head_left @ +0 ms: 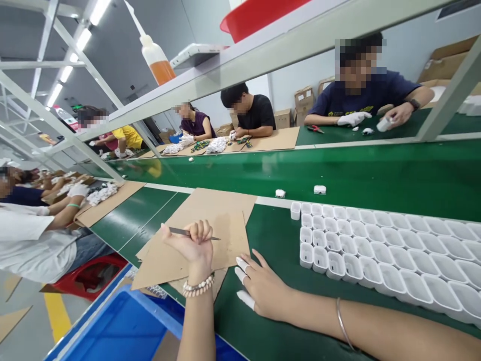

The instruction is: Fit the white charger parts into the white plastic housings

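My left hand (193, 244) is turned palm up above the cardboard sheets (225, 235), its fingers curled round a pair of dark metal tweezers (180, 231). The pointed end sticks out to the right of the fingers. My right hand (259, 286) lies on the green bench by the cardboard's right edge, fingers spread, holding nothing. White finger cots (246, 299) cover several of its fingertips. To its right stand rows of small white plastic cups (353, 268); some in the left columns have small dark pieces or marks inside.
A green conveyor belt (233, 173) runs behind the bench, carrying small white parts (319, 189). Below left is a blue bin (124, 326). Overhead, a white shelf rail (263, 55) holds a bottle of orange liquid (158, 60) and a red tray (259, 17). Co-workers sit across the belt and at left.
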`<move>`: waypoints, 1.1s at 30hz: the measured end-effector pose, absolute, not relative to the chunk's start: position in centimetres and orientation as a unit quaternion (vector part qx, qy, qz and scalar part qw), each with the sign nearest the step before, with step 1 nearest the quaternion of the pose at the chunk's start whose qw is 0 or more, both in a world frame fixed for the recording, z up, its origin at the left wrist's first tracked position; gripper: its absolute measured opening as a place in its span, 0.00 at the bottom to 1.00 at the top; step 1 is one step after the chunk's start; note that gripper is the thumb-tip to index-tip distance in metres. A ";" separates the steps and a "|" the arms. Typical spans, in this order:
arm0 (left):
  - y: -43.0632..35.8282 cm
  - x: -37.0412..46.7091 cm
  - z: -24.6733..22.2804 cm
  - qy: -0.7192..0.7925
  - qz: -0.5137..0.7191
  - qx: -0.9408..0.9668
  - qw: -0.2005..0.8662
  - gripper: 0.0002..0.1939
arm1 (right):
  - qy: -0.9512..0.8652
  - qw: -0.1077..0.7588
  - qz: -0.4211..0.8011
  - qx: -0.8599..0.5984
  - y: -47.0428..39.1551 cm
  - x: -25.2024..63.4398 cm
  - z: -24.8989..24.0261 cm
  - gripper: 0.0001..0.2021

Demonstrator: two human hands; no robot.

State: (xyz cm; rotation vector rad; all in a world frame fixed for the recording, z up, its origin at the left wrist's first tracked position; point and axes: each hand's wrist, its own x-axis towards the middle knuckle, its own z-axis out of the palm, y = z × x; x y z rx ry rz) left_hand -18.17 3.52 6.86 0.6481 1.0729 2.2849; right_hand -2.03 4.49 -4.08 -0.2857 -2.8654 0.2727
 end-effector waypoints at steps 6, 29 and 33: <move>5.8 -15.8 8.1 0.433 0.802 0.262 0.318 0.40 | -0.988 0.088 0.094 -0.090 3.9 -1.0 -0.9 0.22; 12.6 -10.3 -1.7 0.609 0.322 0.720 0.081 0.22 | -0.863 0.025 0.151 -0.481 31.9 19.7 1.0 0.15; 14.0 -8.9 -2.1 0.587 0.313 0.742 0.082 0.13 | -0.871 0.036 0.176 -0.458 31.5 19.8 2.0 0.13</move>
